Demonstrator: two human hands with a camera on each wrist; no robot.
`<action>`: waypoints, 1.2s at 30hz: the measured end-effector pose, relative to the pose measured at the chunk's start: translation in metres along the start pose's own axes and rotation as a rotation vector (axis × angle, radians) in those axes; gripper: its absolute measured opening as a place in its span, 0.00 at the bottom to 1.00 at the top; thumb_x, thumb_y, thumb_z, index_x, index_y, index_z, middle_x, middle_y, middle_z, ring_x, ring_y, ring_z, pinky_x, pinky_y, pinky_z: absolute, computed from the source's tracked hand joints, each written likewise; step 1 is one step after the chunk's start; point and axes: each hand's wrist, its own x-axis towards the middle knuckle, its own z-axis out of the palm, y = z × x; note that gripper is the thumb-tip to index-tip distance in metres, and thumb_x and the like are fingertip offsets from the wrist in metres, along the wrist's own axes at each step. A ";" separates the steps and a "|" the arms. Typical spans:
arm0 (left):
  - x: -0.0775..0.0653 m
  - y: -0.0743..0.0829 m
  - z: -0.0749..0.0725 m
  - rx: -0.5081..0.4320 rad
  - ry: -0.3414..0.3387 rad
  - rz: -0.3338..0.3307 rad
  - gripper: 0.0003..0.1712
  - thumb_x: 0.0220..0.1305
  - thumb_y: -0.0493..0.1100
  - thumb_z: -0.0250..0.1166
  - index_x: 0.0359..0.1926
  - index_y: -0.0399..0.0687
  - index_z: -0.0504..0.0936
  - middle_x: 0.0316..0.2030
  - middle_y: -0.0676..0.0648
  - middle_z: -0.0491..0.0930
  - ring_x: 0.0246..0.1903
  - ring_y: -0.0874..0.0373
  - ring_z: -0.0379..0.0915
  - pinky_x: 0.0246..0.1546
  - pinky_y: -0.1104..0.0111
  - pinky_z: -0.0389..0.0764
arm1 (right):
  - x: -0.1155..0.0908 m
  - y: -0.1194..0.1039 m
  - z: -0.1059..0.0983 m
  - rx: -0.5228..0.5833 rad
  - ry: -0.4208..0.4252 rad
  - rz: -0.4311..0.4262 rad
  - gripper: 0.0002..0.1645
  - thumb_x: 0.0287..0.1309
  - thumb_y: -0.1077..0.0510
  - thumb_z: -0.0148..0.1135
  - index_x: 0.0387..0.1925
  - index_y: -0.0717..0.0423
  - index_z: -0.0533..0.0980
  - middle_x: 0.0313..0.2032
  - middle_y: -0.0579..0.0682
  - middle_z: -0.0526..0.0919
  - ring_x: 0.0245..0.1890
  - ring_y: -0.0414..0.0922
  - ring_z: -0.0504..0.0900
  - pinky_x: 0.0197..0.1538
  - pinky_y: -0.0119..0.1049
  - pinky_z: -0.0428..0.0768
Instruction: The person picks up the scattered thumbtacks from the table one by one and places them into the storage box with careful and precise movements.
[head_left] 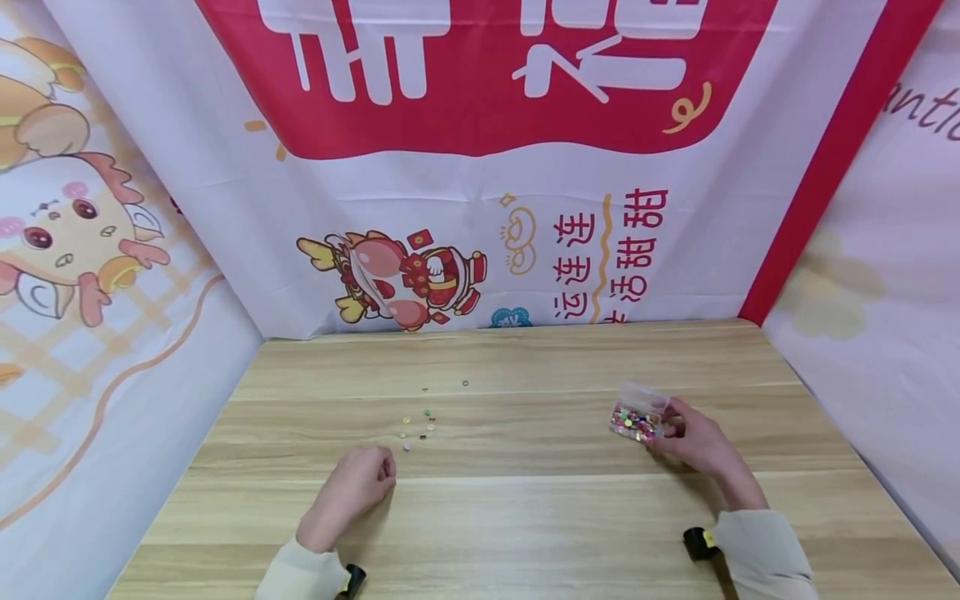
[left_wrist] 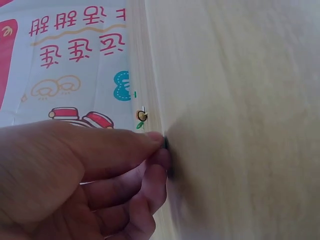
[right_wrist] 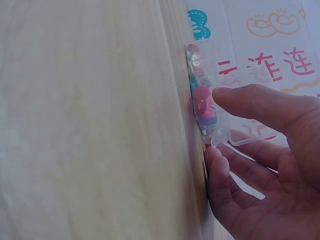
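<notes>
Pinching what seems a tiny dark-green piece (left_wrist: 166, 143), the left hand (head_left: 351, 487) is pressing thumb and forefinger together near small scattered multicoloured beads (head_left: 427, 412) on the pale wood-grained bench (head_left: 525, 525); the right hand (head_left: 697, 442) is gripping an open clear plastic box (head_left: 643, 395) of bright mixed beads (head_left: 633, 423), sitting at the bench surface; keeping the box level and pinching lightly should be preventing spills.

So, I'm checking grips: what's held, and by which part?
The right hand holds the box at its right end. The left hand seems to pinch a dark bit; where is hidden.
</notes>
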 end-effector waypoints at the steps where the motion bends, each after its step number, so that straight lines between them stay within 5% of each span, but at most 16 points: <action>1: 0.000 0.000 0.000 0.008 0.004 0.005 0.11 0.50 0.30 0.71 0.23 0.47 0.78 0.21 0.54 0.75 0.23 0.63 0.68 0.27 0.71 0.73 | 0.000 0.000 0.000 0.000 0.001 -0.002 0.36 0.55 0.54 0.70 0.61 0.62 0.65 0.37 0.54 0.76 0.34 0.45 0.71 0.29 0.32 0.72; 9: 0.003 0.010 0.000 0.021 0.038 0.075 0.12 0.50 0.29 0.69 0.21 0.48 0.77 0.21 0.55 0.76 0.23 0.64 0.67 0.27 0.73 0.73 | 0.000 0.001 -0.001 0.008 0.001 -0.003 0.36 0.54 0.54 0.71 0.60 0.62 0.65 0.37 0.54 0.76 0.33 0.45 0.71 0.29 0.32 0.72; 21: 0.025 0.039 0.011 -0.095 -0.021 0.153 0.05 0.59 0.33 0.66 0.28 0.45 0.79 0.23 0.54 0.78 0.23 0.64 0.68 0.24 0.75 0.71 | 0.001 0.002 0.001 0.012 0.007 -0.006 0.36 0.54 0.55 0.71 0.60 0.62 0.65 0.35 0.53 0.75 0.32 0.45 0.71 0.28 0.31 0.72; 36: 0.066 0.101 0.024 -0.171 -0.123 0.267 0.03 0.59 0.36 0.67 0.30 0.46 0.81 0.25 0.53 0.79 0.25 0.65 0.71 0.28 0.76 0.75 | 0.000 0.000 0.000 0.003 0.004 0.008 0.38 0.55 0.53 0.71 0.62 0.62 0.64 0.37 0.54 0.76 0.34 0.45 0.71 0.29 0.32 0.73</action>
